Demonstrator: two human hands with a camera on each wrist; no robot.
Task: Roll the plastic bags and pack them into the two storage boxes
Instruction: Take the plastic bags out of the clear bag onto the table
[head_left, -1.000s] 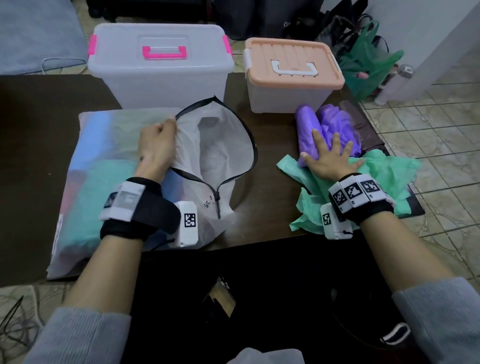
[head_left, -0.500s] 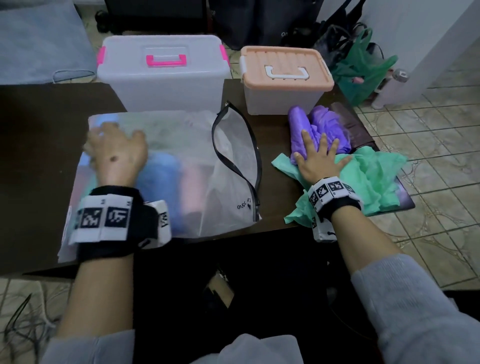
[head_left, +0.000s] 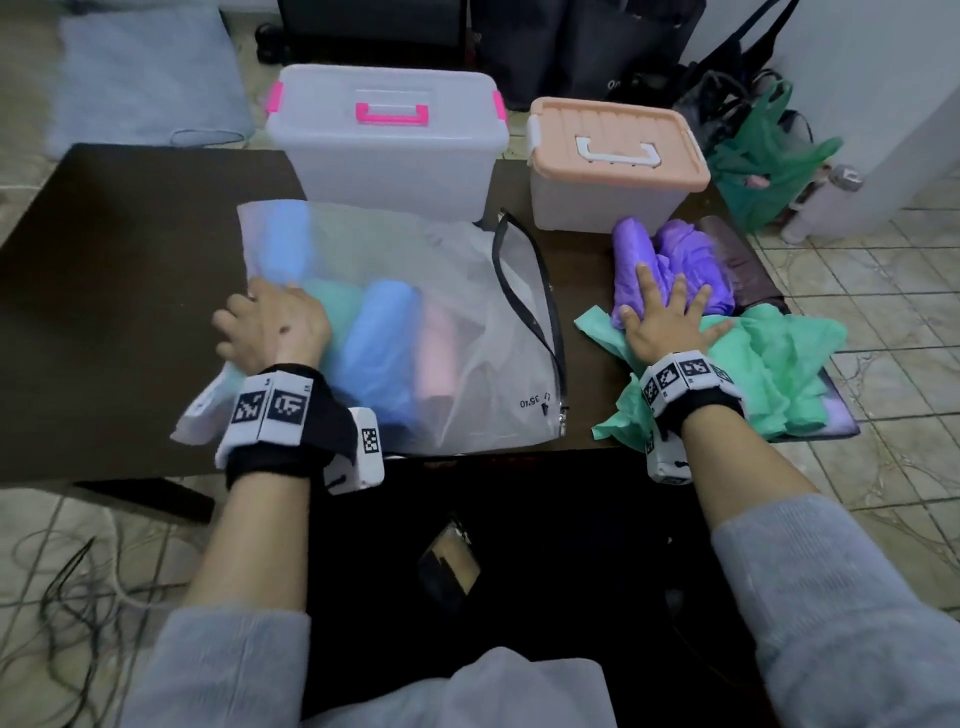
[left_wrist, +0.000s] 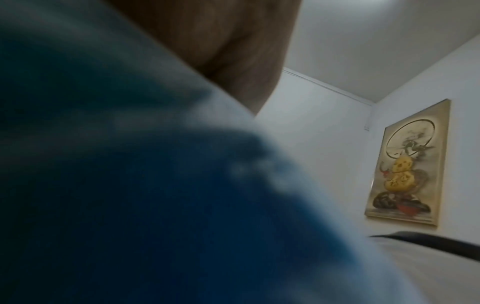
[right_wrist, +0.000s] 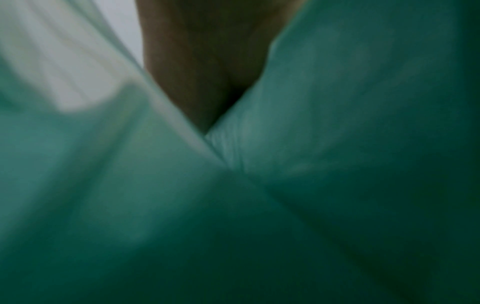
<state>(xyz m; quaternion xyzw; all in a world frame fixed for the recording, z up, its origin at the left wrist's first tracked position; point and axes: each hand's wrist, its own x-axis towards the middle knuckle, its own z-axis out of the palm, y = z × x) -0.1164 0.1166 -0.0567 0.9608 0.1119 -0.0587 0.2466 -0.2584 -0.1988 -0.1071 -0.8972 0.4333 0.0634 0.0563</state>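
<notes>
A translucent zip pouch (head_left: 467, 312) lies flat on the dark table (head_left: 119, 291), with blue (head_left: 379, 353), pink (head_left: 439, 353) and teal rolled bags inside. My left hand (head_left: 270, 327) sits on its left edge, fingers curled down over the plastic. My right hand (head_left: 662, 317) presses flat, fingers spread, on the purple bags (head_left: 685, 249) and the green bags (head_left: 779, 364). Behind stand two closed storage boxes: a clear one with a pink handle (head_left: 389, 166) and one with a peach lid (head_left: 613, 150). The right wrist view shows only green plastic (right_wrist: 337, 164) under my palm.
A dark mat (head_left: 737, 254) lies under the loose bags at the table's right edge. On the floor at the right are a green bag (head_left: 763, 156) and a bottle (head_left: 826, 202). Cables (head_left: 67, 597) lie at the lower left. A phone (head_left: 449, 566) rests on my lap.
My left hand let go of the pouch's zipper opening and moved left to its left edge; the raised flap dropped flat. My right hand stayed on the purple and green bags.
</notes>
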